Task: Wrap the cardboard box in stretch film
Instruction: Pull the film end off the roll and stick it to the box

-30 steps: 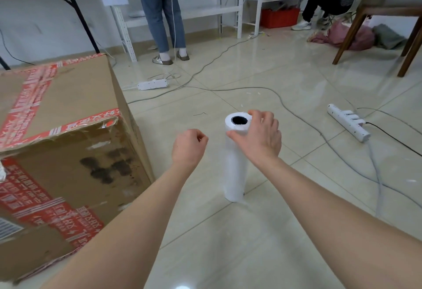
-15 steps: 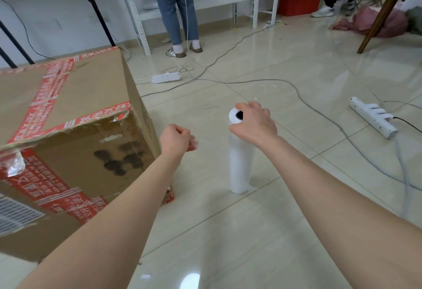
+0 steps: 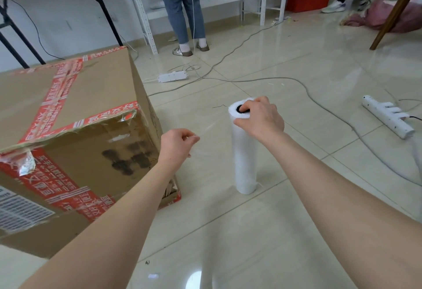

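Note:
A large brown cardboard box (image 3: 75,110) with red printed tape stands on the floor at the left. A white roll of stretch film (image 3: 244,163) stands upright on the tiles to its right. My right hand (image 3: 260,119) grips the top of the roll, a finger hooked into its dark core. My left hand (image 3: 178,146) is between box and roll, fingers pinched on a thin clear sheet of film stretched from the roll; the film is barely visible.
White power strips (image 3: 388,116) (image 3: 172,76) and grey cables lie across the tiled floor. A person in jeans (image 3: 182,7) stands by white shelving behind. A wooden chair leg (image 3: 392,14) and pink cloth are far right. A black-legged table is back left.
My left hand has pulled away from the roll toward the box, drawing film out. My right hand has shifted on the roll's top, a finger now in the core. The view moved closer.

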